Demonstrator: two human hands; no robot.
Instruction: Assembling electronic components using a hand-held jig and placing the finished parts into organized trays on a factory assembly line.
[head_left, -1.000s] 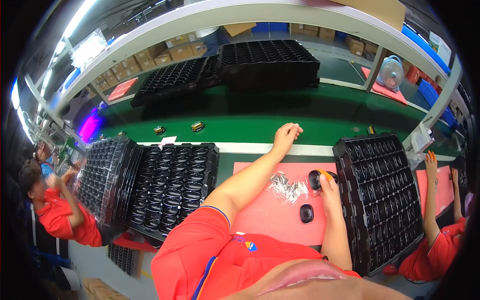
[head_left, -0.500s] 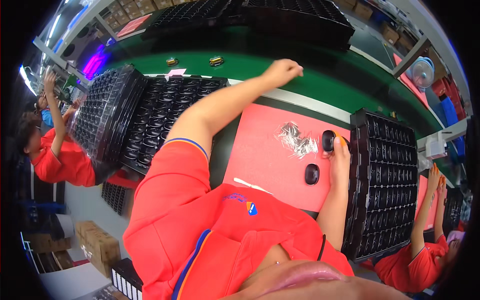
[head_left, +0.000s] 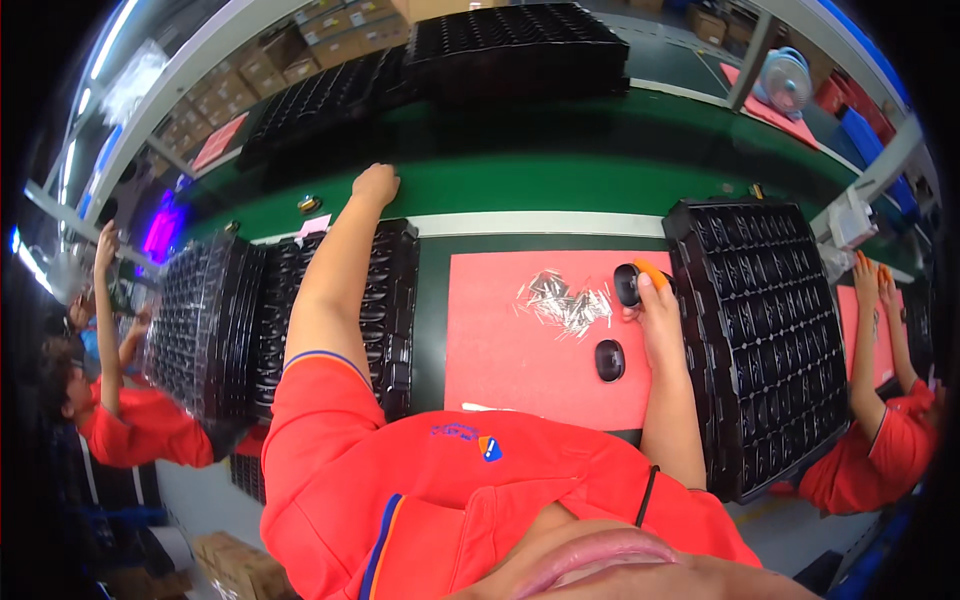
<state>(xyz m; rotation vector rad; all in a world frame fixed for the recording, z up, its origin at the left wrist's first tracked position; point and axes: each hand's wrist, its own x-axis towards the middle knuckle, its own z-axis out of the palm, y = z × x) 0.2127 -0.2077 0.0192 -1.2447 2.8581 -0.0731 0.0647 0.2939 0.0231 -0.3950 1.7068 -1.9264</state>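
My right hand (head_left: 655, 310) grips a small black oval case (head_left: 627, 286) above the right part of a pink mat (head_left: 490, 330); an orange cover shows on one finger. A second black oval case (head_left: 610, 361) lies on the mat, nearer to me. Left of the held case is a loose pile of thin silvery pins (head_left: 565, 303). My left arm is stretched out over the green belt (head_left: 500, 175). My left hand (head_left: 376, 184) is closed there with its fingers curled, and anything inside it is hidden. Left of it, a small gold-and-black part (head_left: 310, 204) sits on the belt.
Black compartment trays (head_left: 770, 340) are stacked right of the mat, and another tray (head_left: 395, 330) stands left, beneath my left arm. More trays (head_left: 515, 60) stand beyond the belt. A white stick-like tool (head_left: 485, 407) lies at the mat's near edge. Co-workers in red shirts sit on both sides.
My left hand has swung left along the belt, toward the gold-and-black part. The view has shifted too. My right hand still holds the black case over the mat.
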